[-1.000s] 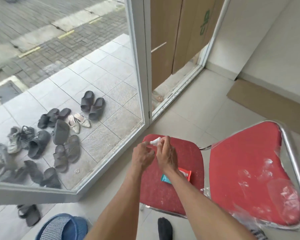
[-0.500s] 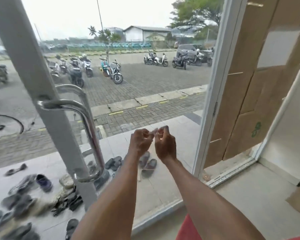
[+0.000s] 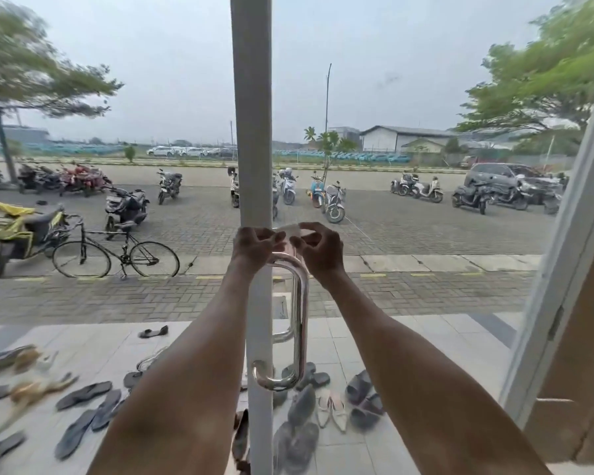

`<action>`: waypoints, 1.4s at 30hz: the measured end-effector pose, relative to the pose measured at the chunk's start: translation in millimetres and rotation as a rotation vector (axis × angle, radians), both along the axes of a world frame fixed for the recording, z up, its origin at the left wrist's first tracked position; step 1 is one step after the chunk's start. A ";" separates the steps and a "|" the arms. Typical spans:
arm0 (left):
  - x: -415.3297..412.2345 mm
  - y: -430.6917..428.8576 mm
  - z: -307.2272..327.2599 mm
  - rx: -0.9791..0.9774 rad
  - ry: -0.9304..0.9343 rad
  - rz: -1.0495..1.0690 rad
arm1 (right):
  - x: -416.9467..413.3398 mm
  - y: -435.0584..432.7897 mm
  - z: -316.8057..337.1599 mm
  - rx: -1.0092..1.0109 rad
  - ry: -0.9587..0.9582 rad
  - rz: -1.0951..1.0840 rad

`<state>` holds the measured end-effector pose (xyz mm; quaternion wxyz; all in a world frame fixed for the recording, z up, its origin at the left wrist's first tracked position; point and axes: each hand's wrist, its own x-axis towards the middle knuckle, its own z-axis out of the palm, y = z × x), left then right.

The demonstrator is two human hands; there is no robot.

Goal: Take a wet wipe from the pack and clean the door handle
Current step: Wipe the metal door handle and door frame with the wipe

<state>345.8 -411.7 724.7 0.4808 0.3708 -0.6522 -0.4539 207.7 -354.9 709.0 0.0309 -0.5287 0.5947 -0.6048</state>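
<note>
A shiny chrome D-shaped door handle [image 3: 297, 323] is fixed to the white frame of a glass door [image 3: 254, 132], straight ahead. Both my hands are raised just above the handle's top bend. My left hand [image 3: 254, 246] and my right hand [image 3: 318, 248] pinch a thin, translucent white wet wipe [image 3: 290, 231] between them, stretched out flat. The wipe hangs in front of the glass, slightly above the handle; I cannot tell if it touches it. The wipe pack is out of view.
Beyond the glass lie several sandals and shoes [image 3: 302, 409] on a tiled porch, then a bicycle [image 3: 115, 253] and parked scooters on paving. A white door jamb [image 3: 563, 269] and brown boards stand at the right.
My view has swung up from the red chair and the pack to the door. Both hands rose with the wipe and now spread it open above the handle, which sits centred.
</note>
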 end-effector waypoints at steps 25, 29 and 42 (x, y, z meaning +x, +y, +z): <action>41.4 -26.8 24.2 0.218 0.245 -0.052 | 25.6 -43.1 43.6 0.049 -0.119 0.292; 46.7 -27.9 21.9 0.201 0.187 -0.182 | 26.3 -51.2 37.9 0.077 -0.073 0.177; 53.1 -50.8 -4.2 0.270 0.196 -0.079 | 34.6 -73.2 22.7 0.209 0.146 -0.184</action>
